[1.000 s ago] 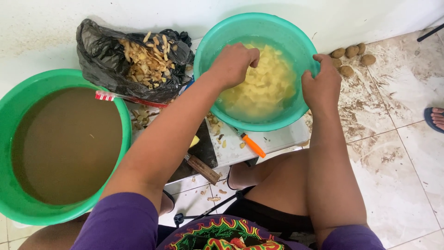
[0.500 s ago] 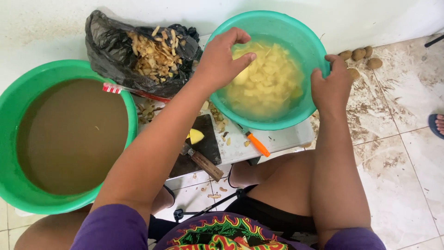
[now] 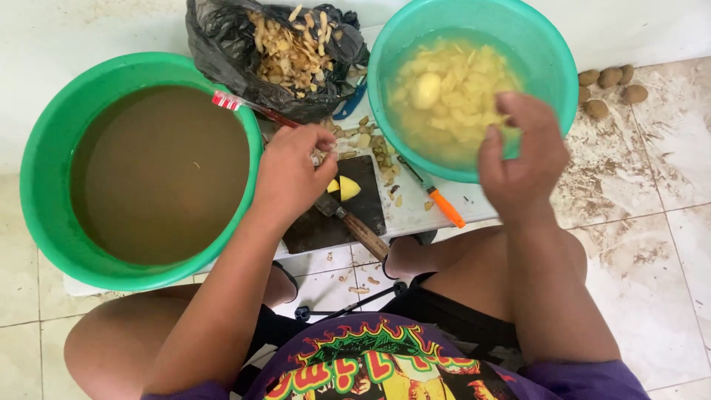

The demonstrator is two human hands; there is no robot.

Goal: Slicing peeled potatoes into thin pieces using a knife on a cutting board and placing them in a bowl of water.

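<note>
My left hand (image 3: pixel 290 175) hovers over the dark cutting board (image 3: pixel 318 226), fingers curled, next to a yellow potato piece (image 3: pixel 348 187) and a wooden-handled knife (image 3: pixel 357 224); whether it grips anything I cannot tell. My right hand (image 3: pixel 522 155) is open in front of the near rim of the teal basin (image 3: pixel 552 67), which holds water and cut yellow potato pieces (image 3: pixel 448 92). An orange-handled peeler (image 3: pixel 444 206) lies beside the board.
A large green basin (image 3: pixel 44 148) of murky brown water sits at left. A black bag of peelings (image 3: pixel 285 52) lies at the back, with a red-handled tool (image 3: pixel 244 105) beside it. Unpeeled potatoes (image 3: pixel 611 83) rest on the dirty tiled floor at right.
My left hand has left the teal basin and moved down-left over the cutting board. My right hand has let go of the basin's right rim and shifted toward its near edge.
</note>
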